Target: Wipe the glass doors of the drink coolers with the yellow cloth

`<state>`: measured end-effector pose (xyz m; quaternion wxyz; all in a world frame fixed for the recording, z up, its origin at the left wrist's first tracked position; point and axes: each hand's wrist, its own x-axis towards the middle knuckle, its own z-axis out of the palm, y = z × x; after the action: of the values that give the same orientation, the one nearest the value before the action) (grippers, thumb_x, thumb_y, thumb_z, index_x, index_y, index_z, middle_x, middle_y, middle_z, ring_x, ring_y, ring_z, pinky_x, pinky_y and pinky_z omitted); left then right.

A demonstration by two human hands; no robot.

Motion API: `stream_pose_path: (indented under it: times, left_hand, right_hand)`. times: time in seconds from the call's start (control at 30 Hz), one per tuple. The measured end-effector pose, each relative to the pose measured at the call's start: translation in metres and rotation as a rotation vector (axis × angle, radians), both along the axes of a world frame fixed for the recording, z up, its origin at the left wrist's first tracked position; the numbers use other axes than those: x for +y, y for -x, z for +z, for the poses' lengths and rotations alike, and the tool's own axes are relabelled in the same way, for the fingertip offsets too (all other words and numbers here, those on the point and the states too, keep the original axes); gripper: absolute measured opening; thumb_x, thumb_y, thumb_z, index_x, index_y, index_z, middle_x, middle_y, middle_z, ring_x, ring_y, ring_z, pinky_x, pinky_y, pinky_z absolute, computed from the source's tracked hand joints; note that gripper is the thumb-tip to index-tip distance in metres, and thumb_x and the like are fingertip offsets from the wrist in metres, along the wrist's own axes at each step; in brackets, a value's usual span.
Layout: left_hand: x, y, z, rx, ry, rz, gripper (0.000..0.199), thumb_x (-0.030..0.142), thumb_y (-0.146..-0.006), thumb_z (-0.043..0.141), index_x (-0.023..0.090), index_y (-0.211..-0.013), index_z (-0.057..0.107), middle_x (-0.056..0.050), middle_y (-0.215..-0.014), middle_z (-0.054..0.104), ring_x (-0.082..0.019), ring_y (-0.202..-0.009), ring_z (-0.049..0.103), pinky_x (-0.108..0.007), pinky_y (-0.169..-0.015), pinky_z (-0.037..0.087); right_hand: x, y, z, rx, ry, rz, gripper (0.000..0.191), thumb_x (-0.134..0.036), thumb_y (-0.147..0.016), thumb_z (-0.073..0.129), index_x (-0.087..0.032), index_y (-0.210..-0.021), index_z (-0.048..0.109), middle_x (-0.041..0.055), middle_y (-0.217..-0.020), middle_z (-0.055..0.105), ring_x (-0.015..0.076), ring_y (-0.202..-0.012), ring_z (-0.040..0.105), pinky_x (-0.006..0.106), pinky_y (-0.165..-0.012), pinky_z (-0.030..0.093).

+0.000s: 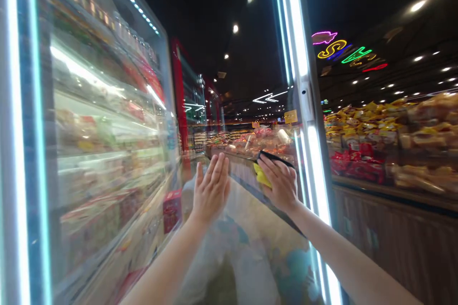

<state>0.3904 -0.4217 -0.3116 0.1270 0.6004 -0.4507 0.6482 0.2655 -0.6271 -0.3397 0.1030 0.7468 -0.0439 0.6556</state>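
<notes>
Through the head camera I am looking at a glass door (250,224) with a lit frame (318,176) running up its right edge. My right hand (281,183) is working just inside that edge, below the handle (306,100), its lightly bent fingers holding a yellow-and-dark cloth (262,175); the yellow part is showing beside the fingers, the dark part along their tips. My left hand (211,188) is standing apart, farther from the frame, fingers open and straight, nothing in them. The picture is smearing around here, so I cannot tell whether that palm is touching the glass or only reaching towards it. For good contact, I would be spreading the cloth flat under the whole palm rather than leaving it bunched at the fingertips, and pressing evenly with the wrist loose. Close to the frame I would be easing the force, since a corner of cloth could be catching on its edge. Stocked shelves (107,152) are glowing to the left and bagged goods (365,128) are lying heaped beyond the frame, so I would be judging contact by the cloth, not by what is showing through.
</notes>
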Motion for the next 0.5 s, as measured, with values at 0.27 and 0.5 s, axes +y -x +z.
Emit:
stream_pose_path:
  times: [0.27, 0.5]
  left_hand:
    - [0.032, -0.006, 0.007, 0.069, 0.024, 0.094, 0.071, 0.024, -0.102, 0.042, 0.022, -0.164, 0.006, -0.009, -0.165, 0.033, -0.025, -0.154, 0.029, -0.053, -0.13, 0.004]
    - [0.071, -0.018, -0.004, 0.084, 0.012, 0.153, 0.072, 0.023, -0.102, 0.043, 0.023, -0.164, 0.006, -0.009, -0.166, 0.032, -0.024, -0.154, 0.028, -0.05, -0.13, 0.01]
  right_hand:
    - [0.049, -0.032, 0.063, 0.052, 0.054, 0.092, 0.056, -0.037, -0.098, 0.055, -0.032, -0.153, 0.045, 0.0005, -0.159, 0.046, 0.0282, -0.149, 0.036, 0.049, -0.12, 0.027]
    - [0.041, -0.021, 0.031, 0.018, 0.065, 0.106, 0.054, -0.032, -0.097, 0.056, -0.031, -0.151, 0.048, 0.0019, -0.154, 0.054, 0.0271, -0.145, 0.044, 0.046, -0.121, 0.029]
